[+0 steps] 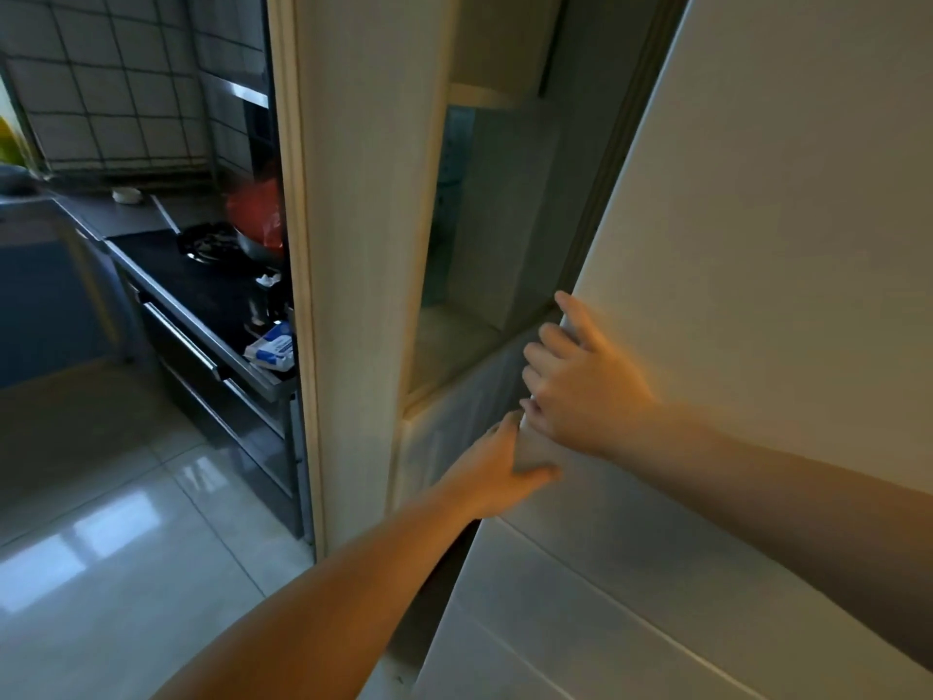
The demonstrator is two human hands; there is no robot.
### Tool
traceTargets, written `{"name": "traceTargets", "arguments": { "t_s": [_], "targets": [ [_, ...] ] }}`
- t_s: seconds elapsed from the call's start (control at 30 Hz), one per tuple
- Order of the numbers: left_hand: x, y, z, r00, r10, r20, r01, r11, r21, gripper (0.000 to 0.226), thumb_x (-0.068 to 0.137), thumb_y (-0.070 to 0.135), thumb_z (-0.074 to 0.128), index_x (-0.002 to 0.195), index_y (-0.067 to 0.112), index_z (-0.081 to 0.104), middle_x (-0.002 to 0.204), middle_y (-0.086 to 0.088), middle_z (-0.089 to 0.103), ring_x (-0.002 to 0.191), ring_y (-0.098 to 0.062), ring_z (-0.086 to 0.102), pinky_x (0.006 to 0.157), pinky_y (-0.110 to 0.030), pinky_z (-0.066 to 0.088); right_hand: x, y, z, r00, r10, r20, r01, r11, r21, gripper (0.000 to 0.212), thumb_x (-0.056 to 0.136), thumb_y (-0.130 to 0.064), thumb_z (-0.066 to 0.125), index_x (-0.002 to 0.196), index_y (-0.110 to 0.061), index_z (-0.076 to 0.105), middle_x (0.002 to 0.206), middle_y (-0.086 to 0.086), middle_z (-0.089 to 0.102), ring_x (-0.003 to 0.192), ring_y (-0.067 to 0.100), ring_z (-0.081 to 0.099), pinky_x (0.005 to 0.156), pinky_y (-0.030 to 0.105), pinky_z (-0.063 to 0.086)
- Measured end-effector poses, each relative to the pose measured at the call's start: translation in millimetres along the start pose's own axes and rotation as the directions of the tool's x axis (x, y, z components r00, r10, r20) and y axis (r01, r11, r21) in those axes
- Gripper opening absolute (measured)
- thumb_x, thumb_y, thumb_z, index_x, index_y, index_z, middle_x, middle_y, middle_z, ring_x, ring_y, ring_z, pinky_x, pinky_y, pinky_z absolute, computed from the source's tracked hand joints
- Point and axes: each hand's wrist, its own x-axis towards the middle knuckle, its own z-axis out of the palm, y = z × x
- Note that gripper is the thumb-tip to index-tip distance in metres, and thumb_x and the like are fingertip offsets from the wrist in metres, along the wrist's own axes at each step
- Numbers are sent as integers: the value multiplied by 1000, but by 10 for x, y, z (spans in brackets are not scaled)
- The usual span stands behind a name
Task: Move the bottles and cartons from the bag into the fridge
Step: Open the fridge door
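The left hand [497,462] and right hand [585,381] are seen bare. Both forearms [328,598] are left uncovered to the frame's edge. Finer detail is lost to blur.

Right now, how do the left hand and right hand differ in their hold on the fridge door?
The right hand sits higher on the edge of the fridge door; the left hand grips just below it. The right hand's fingers curl over the edge from the front; the left hand shows its thumb on the front, with its fingers hidden behind. Both hold the same edge, close together.
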Motion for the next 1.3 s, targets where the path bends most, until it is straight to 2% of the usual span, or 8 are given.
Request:
{"name": "traceTargets", "arguments": {
  "t_s": [0.2,0.43,0.63,0.77,0.9,1.03,1.13,1.3],
  "targets": [
    [23,-37,41,999,-33,-35,32,998,-47,82,75,66,68,140,27,37,130,3,54,110,-12,56,89,-33,51,49,2,-70,998,0,57,0,1000,-7,45,94,-43,47,84,-9,75,91,10,69,100,31,59,114,53,21],
    [-117,26,6,999,3,-42,-6,996,-84,77,80,62,67,140,24,38,133,2,51,108,-9,54,84,-26,49,32,-82,-241,988,65,141,-70,997,29,47,92,-47,46,84,-13,77,93,8,69,103,29,57,116,49,15],
    [-254,2,-3,998,22,-67,-27,997,-73,72,83,62,65,138,23,39,130,3,51,113,-13,53,84,-26,44,7,-146,-318,992,76,103,-78,997,18,49,91,-48,48,82,-9,76,91,8,68,101,29,58,115,49,19],
    [-467,-83,26,993,51,-105,-58,996,-63,62,82,57,68,128,23,44,115,8,52,108,-11,53,84,-29,48,-79,-261,-375,999,46,-25,-45,999,19,48,92,-43,44,76,-8,73,83,8,64,94,28,57,114,48,21],
    [-676,-174,63,989,79,-127,-90,992,-83,62,83,58,65,131,27,41,117,8,53,112,-9,50,88,-34,50,-152,-384,-499,996,51,-71,-50,998,24,47,93,-40,41,80,-6,72,85,9,62,96,30,56,118,48,14],
    [-899,-193,68,983,97,-155,-107,993,-55,58,83,58,65,127,25,45,115,7,53,101,-8,55,84,-35,53,-334,-552,-607,991,87,-104,-82,995,58,46,99,-32,34,94,-6,71,111,15,65,122,34,51,121,50,8],
    [-1133,-210,102,980,87,-176,-103,991,-84,55,83,58,65,125,27,46,112,10,53,94,-2,57,82,-31,54,-591,-697,-675,966,154,-208,-136,986,101,37,100,-32,40,112,-10,67,148,15,46,144,30,32,120,52,13],
    [-1471,-179,187,977,35,-209,-65,989,-136,47,84,52,67,121,31,47,112,12,55,94,-1,58,81,-31,55,-1082,-911,-728,916,277,-290,-225,953,201,49,96,-34,48,145,-23,47,160,5,25,149,25,19,119,53,16]
  ]
}}
